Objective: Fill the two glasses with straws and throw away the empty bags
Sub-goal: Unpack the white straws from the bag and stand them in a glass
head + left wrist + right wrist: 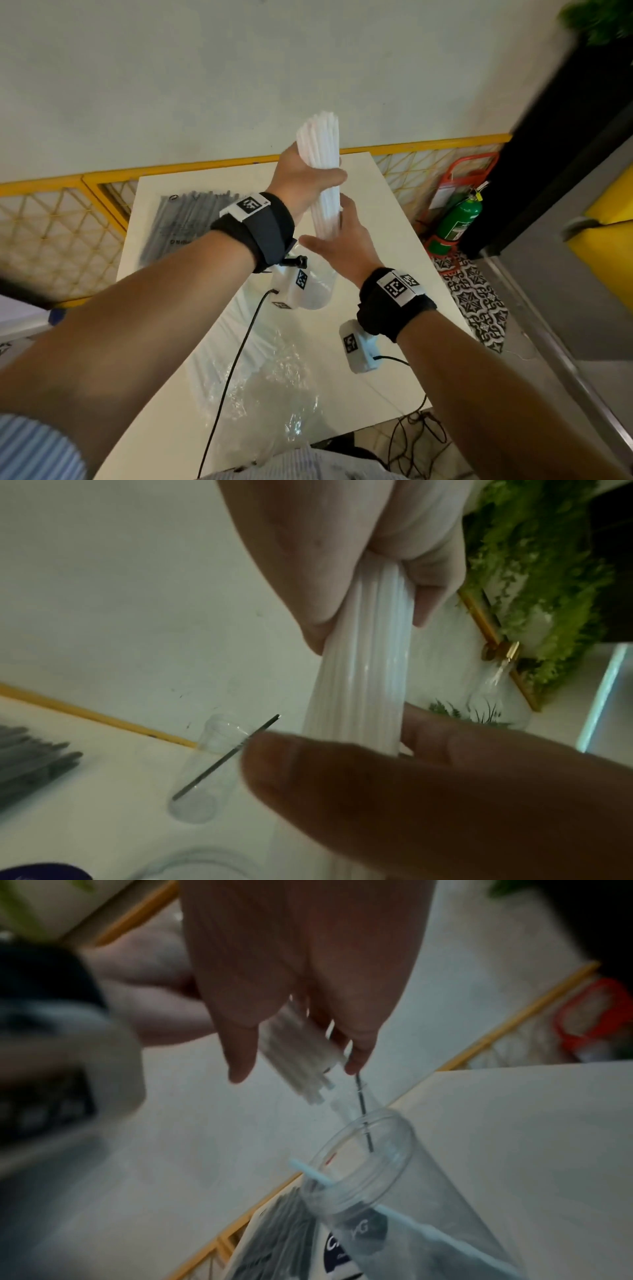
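Gripping a bundle of white straws (322, 171) upright above the table (383, 212), left hand (305, 181) wrapped round the upper part, right hand (339, 236) just below it with fingers extended along the lower end, curl not clear from the head view. Behind and left of the bundle, a bag of dark straws (185, 222) flat on the table; nearer the body, crumpled clear plastic bag (274, 373) spread on the table.

From the left wrist: left hand (342, 561) curled tight round the white straws (359, 683), long axis running down toward the table; right hand's fingers (445, 791) laid against the lower end. Left of the bundle, a clear glass (205, 767) holding a single thin dark straw (226, 758).

From the right wrist: right hand (301, 974) loosely closed about the white straws (301, 1058), tips pointing down and right toward another clear glass (377, 1164), directly beyond the bundle's lower end, a pale blue straw (315, 1173) already inside. Likely next: lowering the bundle, ends first, into that mouth, right hand nearer.
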The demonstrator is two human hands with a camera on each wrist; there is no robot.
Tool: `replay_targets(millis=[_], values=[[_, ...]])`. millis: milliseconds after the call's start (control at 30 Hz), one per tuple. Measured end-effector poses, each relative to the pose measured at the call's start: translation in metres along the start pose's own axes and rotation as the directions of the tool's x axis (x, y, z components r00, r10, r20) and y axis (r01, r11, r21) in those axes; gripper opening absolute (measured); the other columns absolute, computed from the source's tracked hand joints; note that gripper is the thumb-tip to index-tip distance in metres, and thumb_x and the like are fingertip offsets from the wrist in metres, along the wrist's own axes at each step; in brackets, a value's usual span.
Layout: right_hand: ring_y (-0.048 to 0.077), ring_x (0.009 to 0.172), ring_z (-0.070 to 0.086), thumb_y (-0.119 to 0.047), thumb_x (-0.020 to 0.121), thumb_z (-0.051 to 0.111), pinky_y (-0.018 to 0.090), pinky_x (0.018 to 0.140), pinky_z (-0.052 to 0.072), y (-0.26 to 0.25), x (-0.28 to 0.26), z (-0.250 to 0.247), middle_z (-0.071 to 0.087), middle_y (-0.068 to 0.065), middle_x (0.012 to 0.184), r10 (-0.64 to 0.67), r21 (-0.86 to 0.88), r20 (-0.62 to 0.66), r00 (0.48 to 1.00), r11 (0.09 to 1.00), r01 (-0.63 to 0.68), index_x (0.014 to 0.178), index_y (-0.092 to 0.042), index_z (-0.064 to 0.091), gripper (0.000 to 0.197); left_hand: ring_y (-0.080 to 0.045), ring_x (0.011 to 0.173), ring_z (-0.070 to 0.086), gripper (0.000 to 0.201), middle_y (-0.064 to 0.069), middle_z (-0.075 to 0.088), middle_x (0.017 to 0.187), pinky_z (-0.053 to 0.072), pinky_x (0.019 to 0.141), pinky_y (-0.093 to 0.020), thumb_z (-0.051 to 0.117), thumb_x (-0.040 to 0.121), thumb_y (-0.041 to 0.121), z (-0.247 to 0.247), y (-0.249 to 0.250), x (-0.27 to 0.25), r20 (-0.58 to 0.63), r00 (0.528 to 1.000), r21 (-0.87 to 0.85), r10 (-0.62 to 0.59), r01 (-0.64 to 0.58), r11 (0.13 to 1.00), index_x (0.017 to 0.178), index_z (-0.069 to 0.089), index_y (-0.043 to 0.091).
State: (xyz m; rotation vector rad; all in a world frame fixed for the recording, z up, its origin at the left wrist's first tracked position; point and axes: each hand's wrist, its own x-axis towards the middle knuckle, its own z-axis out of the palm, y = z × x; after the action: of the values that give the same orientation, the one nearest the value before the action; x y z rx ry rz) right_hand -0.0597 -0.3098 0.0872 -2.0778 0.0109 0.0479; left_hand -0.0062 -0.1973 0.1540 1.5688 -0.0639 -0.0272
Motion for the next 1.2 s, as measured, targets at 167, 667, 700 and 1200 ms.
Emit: replay_targets(millis=[167,667,700,1200], values=[[0.019,0.124,0.050,-0.026,0.075,0.083,0.029,0.101,0.041,0.051,-0.001,-0.009,0.053,0.002,0.139,0.131,-0.055,0.053,0.990,0.990,-0.128,0.152,-0.024,0.019,0.100,-0.016,0.079,0.063,0.033,-0.004,0.063,0.087,0.055,0.069,-0.030,0.079,0.070,0.005,0.001,-0.030,0.012,-0.142,0.990,0.064,-0.010,0.019,0.998,0.099,0.063,0.011],[0.025,0.128,0.044,-0.031,0.075,0.079,0.045,0.109,0.041,0.098,-0.016,0.015,0.044,0.005,0.143,0.109,-0.138,0.016,0.994,0.985,-0.105,0.152,-0.026,0.018,0.098,-0.020,0.085,0.071,0.040,-0.006,0.071,0.091,0.061,0.076,-0.039,0.079,0.066,0.015,0.009,-0.067,0.002,-0.151,0.988,0.128,-0.014,0.033,0.991,0.104,0.066,0.009],[0.025,0.129,0.043,-0.032,0.075,0.078,0.045,0.109,0.041,0.098,-0.016,0.016,0.043,0.005,0.144,0.118,-0.136,0.016,0.993,0.984,-0.114,0.152,-0.026,0.018,0.098,-0.021,0.087,0.071,0.041,-0.006,0.071,0.092,0.061,0.077,-0.041,0.079,0.065,0.016,0.010,-0.069,0.001,-0.145,0.989,0.135,-0.013,0.033,0.990,0.104,0.066,0.011],[0.030,0.142,0.026,-0.035,0.076,0.080,0.045,0.113,0.032,0.093,-0.019,0.023,0.022,0.005,0.159,0.163,-0.217,0.100,0.982,0.966,-0.138,0.155,-0.029,-0.001,0.113,-0.008,0.113,0.056,0.070,0.015,0.061,0.120,0.045,0.095,-0.028,0.091,0.064,0.034,-0.006,-0.118,-0.021,0.039,0.998,0.490,-0.046,0.021,0.872,0.119,0.049,0.026]])
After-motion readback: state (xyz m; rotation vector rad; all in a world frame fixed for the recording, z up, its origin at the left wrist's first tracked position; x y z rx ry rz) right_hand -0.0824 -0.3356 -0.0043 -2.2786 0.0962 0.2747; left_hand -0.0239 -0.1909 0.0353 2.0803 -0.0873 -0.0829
